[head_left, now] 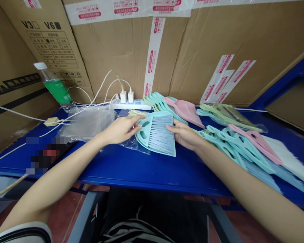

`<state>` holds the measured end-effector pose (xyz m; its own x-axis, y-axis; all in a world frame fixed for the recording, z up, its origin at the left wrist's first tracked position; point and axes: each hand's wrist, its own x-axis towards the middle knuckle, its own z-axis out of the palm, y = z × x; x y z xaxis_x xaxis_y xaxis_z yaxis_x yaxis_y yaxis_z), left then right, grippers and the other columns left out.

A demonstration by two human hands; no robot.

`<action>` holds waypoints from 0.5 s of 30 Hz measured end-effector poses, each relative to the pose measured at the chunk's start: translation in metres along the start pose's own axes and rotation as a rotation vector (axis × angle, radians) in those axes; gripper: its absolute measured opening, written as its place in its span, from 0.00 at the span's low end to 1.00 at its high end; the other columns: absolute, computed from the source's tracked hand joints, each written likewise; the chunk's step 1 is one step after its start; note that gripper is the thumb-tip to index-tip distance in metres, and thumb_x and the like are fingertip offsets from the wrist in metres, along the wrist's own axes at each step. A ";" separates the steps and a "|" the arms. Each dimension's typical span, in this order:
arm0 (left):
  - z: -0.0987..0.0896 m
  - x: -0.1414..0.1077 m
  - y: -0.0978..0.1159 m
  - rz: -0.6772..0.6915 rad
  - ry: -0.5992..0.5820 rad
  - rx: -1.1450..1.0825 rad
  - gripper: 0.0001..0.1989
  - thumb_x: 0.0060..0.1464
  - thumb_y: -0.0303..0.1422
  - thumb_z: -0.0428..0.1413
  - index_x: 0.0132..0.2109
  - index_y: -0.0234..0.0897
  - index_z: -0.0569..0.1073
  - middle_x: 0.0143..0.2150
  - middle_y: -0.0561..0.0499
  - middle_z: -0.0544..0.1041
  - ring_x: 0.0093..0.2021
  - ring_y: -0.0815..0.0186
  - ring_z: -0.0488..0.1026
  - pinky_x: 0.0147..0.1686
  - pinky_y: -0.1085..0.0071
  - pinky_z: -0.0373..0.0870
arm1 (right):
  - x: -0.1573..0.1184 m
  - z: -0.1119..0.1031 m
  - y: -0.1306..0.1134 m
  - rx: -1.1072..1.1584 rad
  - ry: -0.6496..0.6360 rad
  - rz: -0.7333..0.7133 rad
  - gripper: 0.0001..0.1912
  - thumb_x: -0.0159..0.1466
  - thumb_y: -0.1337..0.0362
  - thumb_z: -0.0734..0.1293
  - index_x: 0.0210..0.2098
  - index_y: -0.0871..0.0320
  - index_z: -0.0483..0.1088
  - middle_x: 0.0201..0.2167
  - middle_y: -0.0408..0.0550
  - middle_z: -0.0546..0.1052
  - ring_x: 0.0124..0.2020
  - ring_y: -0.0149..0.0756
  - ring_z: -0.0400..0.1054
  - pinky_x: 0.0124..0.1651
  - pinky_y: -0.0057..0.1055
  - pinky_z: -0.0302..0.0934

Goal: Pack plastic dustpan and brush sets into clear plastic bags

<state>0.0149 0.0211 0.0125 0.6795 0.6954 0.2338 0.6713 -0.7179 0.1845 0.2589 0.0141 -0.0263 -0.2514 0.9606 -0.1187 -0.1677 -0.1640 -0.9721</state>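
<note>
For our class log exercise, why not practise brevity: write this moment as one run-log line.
left hand: on mint hand broom | right hand: at its bristles | nearby: pink dustpan | surface: blue table

Backdrop: large cardboard boxes (126, 57) stacked edge to edge across the top of the frame, seams covered by red-and-white printed packing tape (154, 57). Box at upper left carries black print and a printed table (50, 44). Blue metal counter (111, 165) runs across mid-frame, with a blue metal frame (286, 91) rising at right. Below: red-brown floor (63, 209), gray metal bars (83, 216) at lower center.
</note>
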 end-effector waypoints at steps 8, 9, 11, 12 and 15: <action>-0.008 0.004 -0.002 -0.446 -0.017 0.521 0.20 0.66 0.35 0.45 0.60 0.31 0.65 0.56 0.35 0.71 0.58 0.47 0.68 0.50 0.57 0.71 | 0.002 -0.002 0.001 -0.004 0.017 -0.023 0.09 0.61 0.71 0.65 0.39 0.52 0.69 0.42 0.46 0.81 0.49 0.43 0.74 0.57 0.49 0.66; -0.009 0.004 -0.001 -0.489 -0.049 0.525 0.21 0.66 0.36 0.44 0.61 0.31 0.63 0.56 0.34 0.71 0.57 0.47 0.69 0.48 0.57 0.71 | 0.002 -0.002 0.001 -0.003 0.023 -0.022 0.09 0.61 0.71 0.65 0.40 0.52 0.69 0.42 0.45 0.81 0.49 0.43 0.75 0.57 0.49 0.66; -0.010 0.005 0.001 -0.543 -0.105 0.508 0.22 0.68 0.38 0.42 0.63 0.32 0.61 0.56 0.34 0.71 0.54 0.48 0.72 0.46 0.58 0.72 | 0.001 0.000 -0.001 -0.005 0.040 -0.011 0.11 0.61 0.72 0.65 0.42 0.52 0.69 0.41 0.45 0.82 0.48 0.43 0.75 0.56 0.49 0.67; -0.010 0.005 0.001 -0.557 -0.120 0.502 0.22 0.68 0.39 0.41 0.63 0.32 0.60 0.56 0.35 0.71 0.52 0.48 0.74 0.45 0.58 0.72 | 0.001 0.000 -0.001 -0.007 0.052 -0.002 0.12 0.62 0.72 0.64 0.43 0.52 0.69 0.41 0.46 0.82 0.48 0.43 0.75 0.56 0.49 0.67; -0.011 0.005 0.002 -0.575 -0.126 0.506 0.22 0.68 0.39 0.40 0.63 0.33 0.60 0.55 0.35 0.73 0.50 0.49 0.76 0.44 0.59 0.72 | 0.000 0.001 -0.003 -0.016 0.080 0.013 0.15 0.62 0.72 0.64 0.46 0.52 0.69 0.42 0.47 0.81 0.47 0.43 0.75 0.55 0.49 0.68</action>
<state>0.0168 0.0227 0.0244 0.1913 0.9744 0.1178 0.9616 -0.1620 -0.2217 0.2586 0.0148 -0.0230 -0.1766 0.9734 -0.1460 -0.1500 -0.1732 -0.9734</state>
